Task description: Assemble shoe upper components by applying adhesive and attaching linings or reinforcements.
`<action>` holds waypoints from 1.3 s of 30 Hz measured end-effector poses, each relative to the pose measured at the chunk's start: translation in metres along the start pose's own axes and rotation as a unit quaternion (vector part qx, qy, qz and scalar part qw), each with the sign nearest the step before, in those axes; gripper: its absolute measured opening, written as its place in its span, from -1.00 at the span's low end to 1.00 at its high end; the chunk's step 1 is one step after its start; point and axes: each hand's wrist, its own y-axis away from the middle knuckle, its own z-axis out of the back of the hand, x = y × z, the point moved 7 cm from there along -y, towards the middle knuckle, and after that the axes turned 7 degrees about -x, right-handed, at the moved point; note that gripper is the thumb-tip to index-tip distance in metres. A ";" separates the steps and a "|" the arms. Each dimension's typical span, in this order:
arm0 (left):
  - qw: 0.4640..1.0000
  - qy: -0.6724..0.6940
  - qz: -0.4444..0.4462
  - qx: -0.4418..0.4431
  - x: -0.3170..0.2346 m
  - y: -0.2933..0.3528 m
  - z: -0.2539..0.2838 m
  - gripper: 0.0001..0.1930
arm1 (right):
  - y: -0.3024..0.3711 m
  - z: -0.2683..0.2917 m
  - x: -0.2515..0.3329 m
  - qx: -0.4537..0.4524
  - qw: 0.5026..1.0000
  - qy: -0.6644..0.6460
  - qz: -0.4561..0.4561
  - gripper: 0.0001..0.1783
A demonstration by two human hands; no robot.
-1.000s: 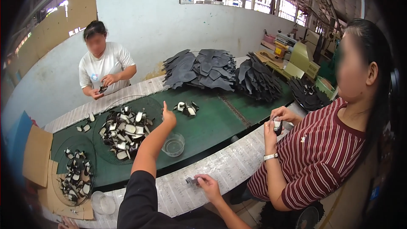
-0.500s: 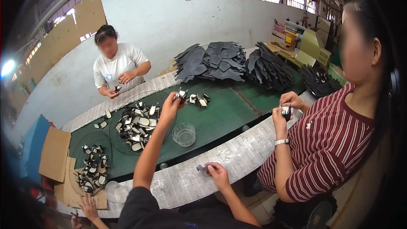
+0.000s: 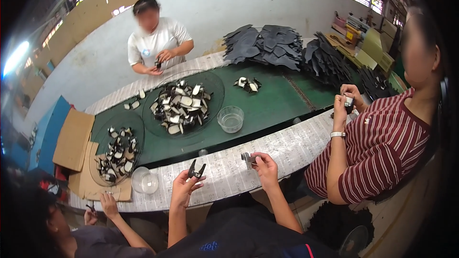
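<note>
Forked black-and-white piece (image 3: 197, 167), grey piece (image 3: 248, 159) apart

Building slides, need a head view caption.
Left hand holds a black-and-white piece, right hand a small gray part, before a green worktable.

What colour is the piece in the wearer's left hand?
The piece is black and white, as the head view shows.
</note>
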 end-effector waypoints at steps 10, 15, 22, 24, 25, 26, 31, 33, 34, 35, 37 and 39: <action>0.992 0.094 -0.038 0.077 -0.034 0.037 -0.029 -0.75 | 0.088 -0.131 0.109 0.159 0.934 0.229 0.222 -0.74; 0.987 0.114 -0.025 0.108 -0.033 0.046 -0.039 -0.73 | 0.118 -0.157 0.119 0.219 0.811 0.339 0.424 -0.69; 0.984 0.117 -0.026 0.132 -0.029 0.053 -0.046 -0.69 | 0.133 -0.162 0.118 0.238 0.784 0.361 0.445 -0.65; 0.983 0.118 -0.029 0.137 -0.029 0.053 -0.048 -0.69 | 0.133 -0.162 0.116 0.242 0.782 0.365 0.444 -0.64; 0.983 0.117 -0.032 0.135 -0.029 0.054 -0.049 -0.68 | 0.134 -0.162 0.115 0.242 0.772 0.378 0.450 -0.63; 0.984 0.115 -0.035 0.132 -0.029 0.053 -0.049 -0.68 | 0.135 -0.163 0.114 0.242 0.762 0.392 0.455 -0.63; 0.985 0.115 -0.027 0.123 -0.025 0.052 -0.046 -0.70 | 0.131 -0.162 0.109 0.239 0.774 0.389 0.439 -0.62; 0.986 0.114 -0.024 0.117 -0.025 0.053 -0.046 -0.70 | 0.130 -0.161 0.110 0.229 0.788 0.370 0.436 -0.64; 0.987 0.115 -0.022 0.112 -0.025 0.053 -0.045 -0.71 | 0.128 -0.159 0.110 0.225 0.804 0.360 0.417 -0.66; 0.987 0.116 -0.019 0.106 -0.025 0.053 -0.044 -0.72 | 0.125 -0.158 0.110 0.220 0.819 0.350 0.398 -0.67; 0.987 0.116 -0.018 0.106 -0.024 0.052 -0.044 -0.73 | 0.122 -0.154 0.109 0.222 0.833 0.341 0.374 -0.69; 0.987 0.116 -0.017 0.105 -0.021 0.051 -0.043 -0.73 | 0.119 -0.149 0.108 0.224 0.846 0.332 0.351 -0.71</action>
